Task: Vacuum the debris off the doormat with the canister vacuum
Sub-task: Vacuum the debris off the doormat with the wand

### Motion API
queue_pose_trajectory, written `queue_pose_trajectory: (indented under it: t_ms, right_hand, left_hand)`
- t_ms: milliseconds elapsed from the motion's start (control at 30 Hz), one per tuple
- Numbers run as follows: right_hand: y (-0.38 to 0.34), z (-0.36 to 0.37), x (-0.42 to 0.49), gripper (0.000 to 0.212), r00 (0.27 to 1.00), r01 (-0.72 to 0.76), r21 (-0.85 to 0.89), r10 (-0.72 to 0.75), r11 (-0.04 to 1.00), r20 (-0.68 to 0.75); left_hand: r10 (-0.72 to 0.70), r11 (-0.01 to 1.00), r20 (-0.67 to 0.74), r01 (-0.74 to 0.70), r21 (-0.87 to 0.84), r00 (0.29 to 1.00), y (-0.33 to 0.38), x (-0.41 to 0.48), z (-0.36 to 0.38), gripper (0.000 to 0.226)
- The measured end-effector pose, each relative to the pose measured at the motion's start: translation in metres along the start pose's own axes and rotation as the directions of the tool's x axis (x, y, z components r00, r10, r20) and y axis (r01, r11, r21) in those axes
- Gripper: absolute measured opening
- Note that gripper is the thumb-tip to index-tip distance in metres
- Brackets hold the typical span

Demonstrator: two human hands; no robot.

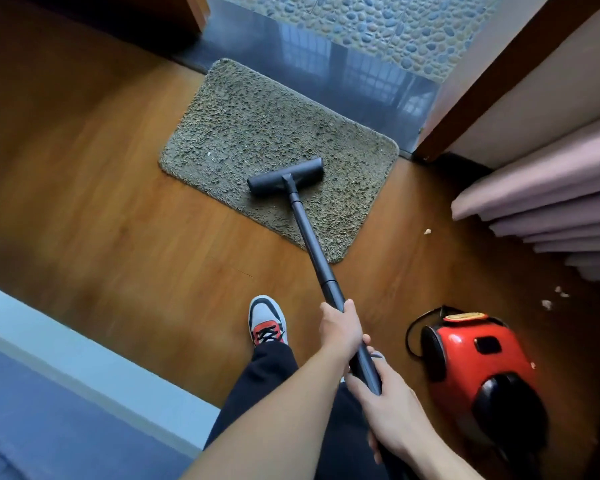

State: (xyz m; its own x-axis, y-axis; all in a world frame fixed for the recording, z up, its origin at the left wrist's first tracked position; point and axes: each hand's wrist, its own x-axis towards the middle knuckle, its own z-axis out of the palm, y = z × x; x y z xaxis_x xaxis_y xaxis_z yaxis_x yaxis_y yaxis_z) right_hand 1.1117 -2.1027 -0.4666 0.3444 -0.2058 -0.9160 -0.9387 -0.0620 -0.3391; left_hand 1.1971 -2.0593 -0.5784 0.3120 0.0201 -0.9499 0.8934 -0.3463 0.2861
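Observation:
A shaggy olive-grey doormat (257,133) lies on the wooden floor before a doorway. The dark floor nozzle (286,176) of the vacuum rests on the mat's near half. Its black wand (312,244) runs back toward me. My left hand (342,329) grips the wand higher up; my right hand (388,414) grips its lower end close to my body. A small white speck (208,154) sits on the mat left of the nozzle. The red and black canister (478,368) stands on the floor to my right.
Pale debris bits (427,231) and more debris bits (548,303) lie on the floor at right near a pink pleated curtain (541,209). A dark threshold (361,74) and pebbled ground lie beyond the mat. My sneaker (267,322) stands behind the mat. A blue-edged bed (66,393) fills the lower left.

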Motion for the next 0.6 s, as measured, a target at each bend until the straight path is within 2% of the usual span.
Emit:
queue_pose_trajectory:
  t_ms: [200, 433, 600]
  right_hand:
    - [0.031, -0.010, -0.015, 0.033, 0.999, -0.023, 0.048, 0.025, 0.999, -0.041]
    - [0.010, -0.009, 0.000, 0.018, 0.999, 0.003, 0.096, 0.000, 0.995, -0.034]
    - [-0.012, -0.016, 0.015, 0.020, 0.999, 0.017, 0.102, -0.012, 0.995, -0.042]
  left_hand:
    - [0.010, 0.999, 0.024, -0.011, 0.042, 1.000, -0.024, -0.015, 0.024, 0.028]
    - [0.048, 0.999, 0.021, -0.048, 0.021, 0.999, 0.002, -0.003, 0.021, 0.027]
    - [0.066, 0.996, 0.035, -0.068, 0.054, 0.997, 0.036, 0.007, 0.025, 0.027]
